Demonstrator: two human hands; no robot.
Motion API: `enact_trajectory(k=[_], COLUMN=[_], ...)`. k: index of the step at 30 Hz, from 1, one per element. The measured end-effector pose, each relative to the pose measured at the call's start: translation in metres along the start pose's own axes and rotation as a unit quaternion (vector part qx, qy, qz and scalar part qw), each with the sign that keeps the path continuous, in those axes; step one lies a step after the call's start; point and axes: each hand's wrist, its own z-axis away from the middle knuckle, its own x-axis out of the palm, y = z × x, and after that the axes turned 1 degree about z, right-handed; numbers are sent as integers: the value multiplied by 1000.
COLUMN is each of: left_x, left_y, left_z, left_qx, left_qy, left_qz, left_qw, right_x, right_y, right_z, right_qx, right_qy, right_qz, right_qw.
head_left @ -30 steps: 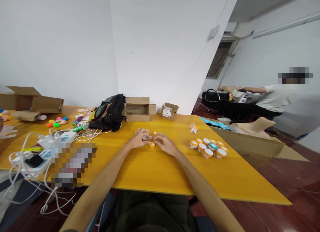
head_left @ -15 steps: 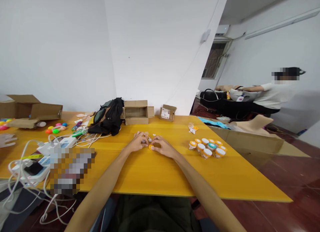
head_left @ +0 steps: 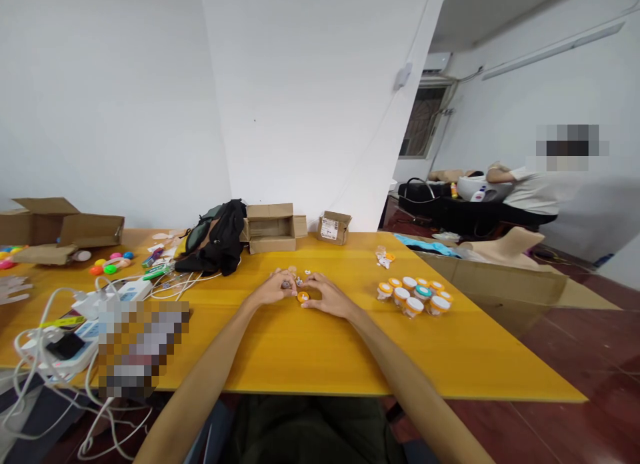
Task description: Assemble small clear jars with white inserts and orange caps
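Observation:
My left hand (head_left: 275, 287) rests low over the table with its fingers curled and its thumb side toward the middle. At its fingertips is a small greyish piece (head_left: 287, 285), too small to name. Between the two hands is a small round orange lid-like piece (head_left: 303, 296) with a white mark. My right hand (head_left: 329, 296) curves about its right side, thumb and forefinger apart, the thumb tip close to its lower edge. Just beyond are small white pieces with dark spots, one (head_left: 299, 281) between the hands and another (head_left: 307, 272) farther back.
Several small jars with orange, white and teal lids (head_left: 414, 305) cluster to the right. Cardboard boxes (head_left: 273, 244) and a black bag (head_left: 220, 241) stand at the back. Power strips with white cables (head_left: 127, 292) lie left. A person (head_left: 535, 191) sits at far right.
My right thumb has shifted nearer me, so the gap between thumb and forefinger is wider. The orange piece looks more tilted. The left hand stays nearly in place.

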Motion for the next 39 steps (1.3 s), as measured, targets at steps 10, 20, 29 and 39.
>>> enact_trajectory(k=[10, 20, 29, 39], left_x=[11, 14, 16, 19], left_y=[4, 4, 6, 1], left_z=[-4, -3, -2, -3], left_qx=[-2, -2, -7, 3], left_qy=[3, 10, 18, 20], left_qz=[4, -2, 3, 6], left_qw=[1000, 1000, 1000, 1000], right_x=[7, 6, 14, 14], right_y=[5, 3, 9, 9], right_z=[-2, -1, -2, -1], right_qx=[-18, -18, 25, 34], right_qy=[-15, -2, 8, -3], right_qz=[-21, -28, -107, -155], right_qw=[1000, 999, 994, 987])
